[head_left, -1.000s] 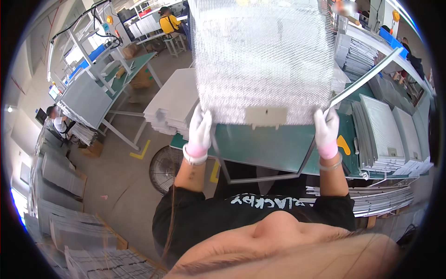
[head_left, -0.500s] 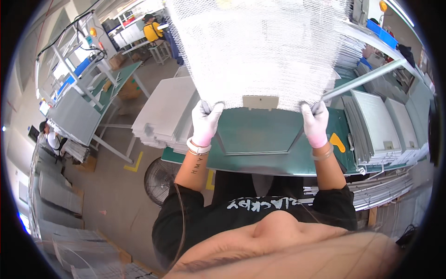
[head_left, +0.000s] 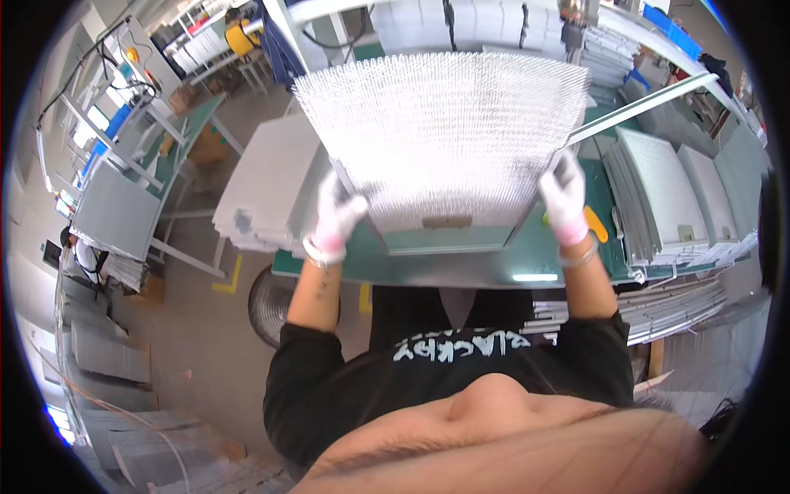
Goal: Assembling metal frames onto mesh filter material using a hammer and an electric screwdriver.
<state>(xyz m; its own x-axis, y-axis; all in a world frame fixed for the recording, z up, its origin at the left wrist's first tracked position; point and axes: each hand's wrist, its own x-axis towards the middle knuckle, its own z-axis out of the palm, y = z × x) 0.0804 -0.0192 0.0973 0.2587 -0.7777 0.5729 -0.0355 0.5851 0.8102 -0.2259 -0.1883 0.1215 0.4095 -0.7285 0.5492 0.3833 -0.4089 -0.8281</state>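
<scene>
Gloved hands grip a silvery mesh panel [head_left: 444, 136] by its lower corners, the left hand [head_left: 336, 216] closed on the left corner, the right hand [head_left: 564, 196] closed on the right. The panel is tilted up above the near edge of a green workbench [head_left: 485, 263]. Stacks of grey panels [head_left: 675, 198] lie at the bench's right end, another grey stack [head_left: 267, 185] at its left end

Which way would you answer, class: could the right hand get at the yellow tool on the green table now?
Probably not yet: the right hand grips the mesh panel, though the yellow tool lies uncovered beside it.
</scene>
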